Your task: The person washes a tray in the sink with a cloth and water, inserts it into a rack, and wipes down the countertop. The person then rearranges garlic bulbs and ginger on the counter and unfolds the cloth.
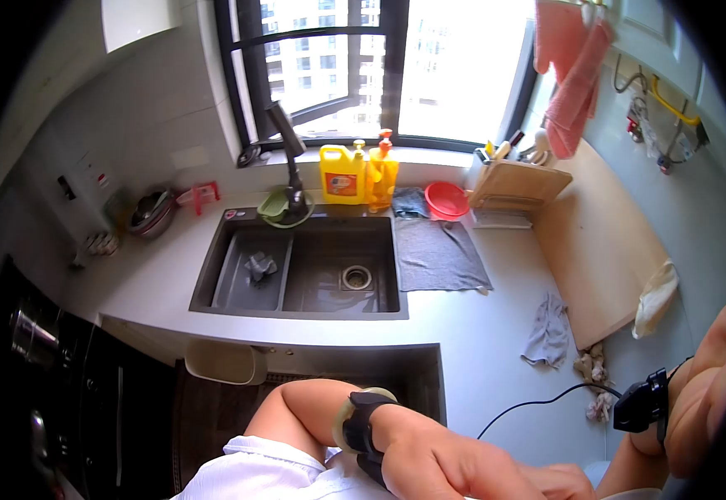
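Showing the left hand [446, 458] at the near centre, pointing right, with a black band [369, 422] at the wrist. Bending the left fingers toward the bottom edge; being partly cut off, impossible to tell how far open or whether gripping anything. Showing the right arm [700, 408] at the near right edge, wearing a black device [642, 402]; also impossible to tell the right fingers' opening or hold. Running a cable [546, 401] from the device over the surface [488, 350], curving toward the left hand. Beyond the cable, seeing a grey cloth [548, 332] beside a leaning board [600, 242]; farther left, seeing a sink [321, 279] below a window [463, 75].
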A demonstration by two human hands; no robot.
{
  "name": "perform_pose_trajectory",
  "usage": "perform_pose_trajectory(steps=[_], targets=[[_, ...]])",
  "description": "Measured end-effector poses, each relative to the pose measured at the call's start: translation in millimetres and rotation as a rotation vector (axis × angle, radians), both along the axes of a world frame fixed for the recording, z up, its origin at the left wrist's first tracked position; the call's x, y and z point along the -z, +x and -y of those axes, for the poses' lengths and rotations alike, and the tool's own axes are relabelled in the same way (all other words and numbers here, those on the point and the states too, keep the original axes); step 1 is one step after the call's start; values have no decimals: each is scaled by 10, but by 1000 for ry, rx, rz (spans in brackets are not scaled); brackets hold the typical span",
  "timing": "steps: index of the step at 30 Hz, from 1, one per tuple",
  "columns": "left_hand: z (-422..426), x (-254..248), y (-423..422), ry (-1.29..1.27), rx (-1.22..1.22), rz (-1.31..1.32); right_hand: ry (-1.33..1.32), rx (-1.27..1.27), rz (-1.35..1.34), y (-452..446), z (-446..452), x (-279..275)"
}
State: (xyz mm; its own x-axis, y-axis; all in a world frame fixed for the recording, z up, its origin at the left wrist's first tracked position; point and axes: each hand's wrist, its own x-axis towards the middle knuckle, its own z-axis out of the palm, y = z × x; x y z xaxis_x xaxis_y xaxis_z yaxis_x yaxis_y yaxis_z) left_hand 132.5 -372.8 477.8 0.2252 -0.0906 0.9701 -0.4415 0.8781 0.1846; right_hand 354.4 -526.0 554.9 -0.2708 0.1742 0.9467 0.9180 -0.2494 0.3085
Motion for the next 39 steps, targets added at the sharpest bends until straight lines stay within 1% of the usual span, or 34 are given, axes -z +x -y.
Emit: perform_pose_trajectory(steps=[2, 5, 8, 13, 14, 17, 19, 22, 23, 25, 26, 27, 28, 29, 30, 31, 32, 33, 35, 38, 39], targets=[[-108, -66, -63, 21, -45, -5, -1, -39, 0, -14, -175, 45], [-89, -20, -157, -10, -94, -11, 2, -95, -4, -35, -363, 83], [-84, 61, -146, -43, -119, 22, -10, -139, -7, -30, -482, 107], [-182, 2, -321, -21, -184, -43, -16, -180, -1, -59, -596, 162], [-152, 50, -284, -25, -197, -5, -14, -183, 0, -74, -612, 168], [-201, 125, -286, 51, -234, 49, -24, -205, 2, -122, -612, 170], [-355, 194, -355, 185, -305, -2, -28, -215, 9, -163, -623, 188], [-714, 532, -508, 479, -454, -153, -31, -247, 13, -228, -569, 214], [-776, 750, -570, 500, -471, -297, -33, -259, 12, -260, -560, 226], [-881, 1249, -782, 520, -665, -633, -50, -290, 15, -320, -556, 247], [-876, 1559, -915, 447, -703, -808, -51, -306, 17, -354, -545, 261], [-902, 1823, -1085, 441, -789, -963, -51, -316, 22, -384, -523, 265], [-849, 2064, -1273, 327, -817, -1168, -51, -331, 23, -424, -525, 282], [-811, 2413, -1475, 268, -905, -1307, -54, -345, 27, -466, -509, 281], [-717, 2599, -1687, 218, -994, -1461, -52, -369, 31, -522, -527, 291], [-640, 2745, -1891, 224, -1072, -1570, -51, -386, 35, -563, -517, 291], [-555, 2890, -2078, 191, -1098, -1662, -50, -405, 36, -600, -499, 281], [-452, 2890, -2219, 92, -1065, -1772, -44, -421, 44, -643, -477, 274], [-360, 2993, -2447, -6, -1034, -1887, -40, -451, 56, -719, -432, 241], [-440, 3086, -2554, 77, -1106, -1891, -37, -483, 73, -819, -337, 129], [-498, 3013, -2516, 93, -1113, -1869, -41, -491, 76, -871, -332, 92]])
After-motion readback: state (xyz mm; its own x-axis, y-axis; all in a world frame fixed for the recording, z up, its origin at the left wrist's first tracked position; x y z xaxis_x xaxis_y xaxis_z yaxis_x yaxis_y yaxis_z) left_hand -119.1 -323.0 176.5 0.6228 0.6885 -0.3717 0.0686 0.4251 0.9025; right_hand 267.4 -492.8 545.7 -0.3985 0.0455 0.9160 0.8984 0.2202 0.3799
